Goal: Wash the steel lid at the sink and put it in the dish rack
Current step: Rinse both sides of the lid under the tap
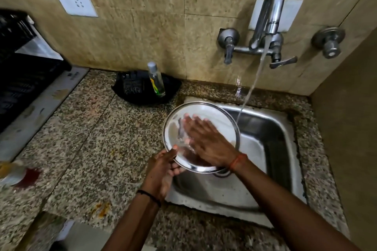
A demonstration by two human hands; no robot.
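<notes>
The left hand [163, 166] is gripping the near-left rim of the lid [201, 136], tilting it over the sink [265, 128]; the right hand [206, 140], fingers straight, is rubbing its face. Wet steel may be slipping from that one-sided grip; the stream [251, 87] is falling just right of the lid.

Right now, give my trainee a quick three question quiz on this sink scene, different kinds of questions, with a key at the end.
1. True or false: the tap is running.
2. Which hand grips the rim of the lid? A) left hand B) right hand C) neither
3. Fill in: the bottle stands on a black ____ by the wall.

Key:
1. True; the stream falls past the lid's right edge into the sink.
2. A; the right hand lies flat on the lid's face.
3. Tray.
</notes>
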